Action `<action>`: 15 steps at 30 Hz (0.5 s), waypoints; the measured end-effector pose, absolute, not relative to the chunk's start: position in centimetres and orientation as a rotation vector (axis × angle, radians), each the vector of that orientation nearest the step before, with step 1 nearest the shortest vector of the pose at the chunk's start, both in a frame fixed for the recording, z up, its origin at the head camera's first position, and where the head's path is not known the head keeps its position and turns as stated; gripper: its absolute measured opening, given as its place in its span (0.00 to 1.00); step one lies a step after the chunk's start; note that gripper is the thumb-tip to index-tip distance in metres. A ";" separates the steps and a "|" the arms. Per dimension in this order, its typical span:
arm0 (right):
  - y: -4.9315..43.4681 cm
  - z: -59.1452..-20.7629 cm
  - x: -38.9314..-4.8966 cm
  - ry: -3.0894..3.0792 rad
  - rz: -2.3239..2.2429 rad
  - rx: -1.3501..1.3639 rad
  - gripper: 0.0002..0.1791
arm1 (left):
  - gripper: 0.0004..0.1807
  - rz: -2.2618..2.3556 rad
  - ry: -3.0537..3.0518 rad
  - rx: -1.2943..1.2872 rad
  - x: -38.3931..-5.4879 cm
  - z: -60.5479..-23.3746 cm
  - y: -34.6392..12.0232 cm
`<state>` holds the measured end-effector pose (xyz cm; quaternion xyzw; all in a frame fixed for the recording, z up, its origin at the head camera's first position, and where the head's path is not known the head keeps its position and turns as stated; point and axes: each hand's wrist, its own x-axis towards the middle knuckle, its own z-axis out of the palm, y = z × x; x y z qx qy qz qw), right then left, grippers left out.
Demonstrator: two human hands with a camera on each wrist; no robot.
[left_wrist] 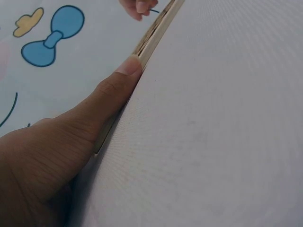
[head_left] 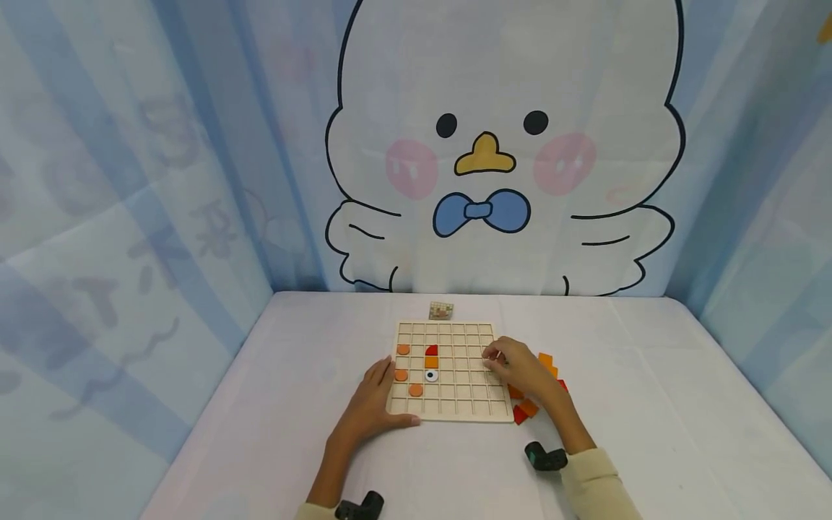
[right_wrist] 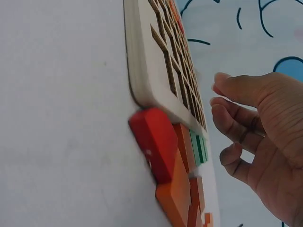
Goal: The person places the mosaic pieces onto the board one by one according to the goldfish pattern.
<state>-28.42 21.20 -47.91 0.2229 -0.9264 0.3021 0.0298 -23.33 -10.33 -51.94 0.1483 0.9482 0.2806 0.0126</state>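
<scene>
A pale wooden grid board lies on the table, its surface divided into small square cells. In its left part sit several orange round pieces, a red piece with a curved side, an orange square piece and a white eye piece. My left hand rests at the board's near left corner, fingers along the left edge and thumb against the near edge. Above the board's right side is my right hand; its fingers bend loosely, with nothing visible between them.
Loose red, orange and green blocks lie along the board's right side, partly under my right hand. A small patterned item stands behind the board. Printed curtains enclose the white table.
</scene>
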 end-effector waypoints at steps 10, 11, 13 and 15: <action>24.9 -47.6 -27.9 -2.946 0.887 0.530 0.07 | 0.68 0.889 2.952 0.467 -23.2 -51.8 -10.3; 25.2 -47.7 -27.9 -2.953 0.878 0.518 0.07 | 0.68 0.889 2.954 0.463 -23.2 -51.8 -10.3; 25.6 -47.9 -27.9 -2.961 0.855 0.506 0.06 | 0.68 0.881 2.952 0.443 -23.3 -51.7 -10.3; 26.0 -48.1 -27.8 -2.963 0.838 0.507 0.06 | 0.68 0.885 2.950 0.430 -23.3 -51.7 -10.3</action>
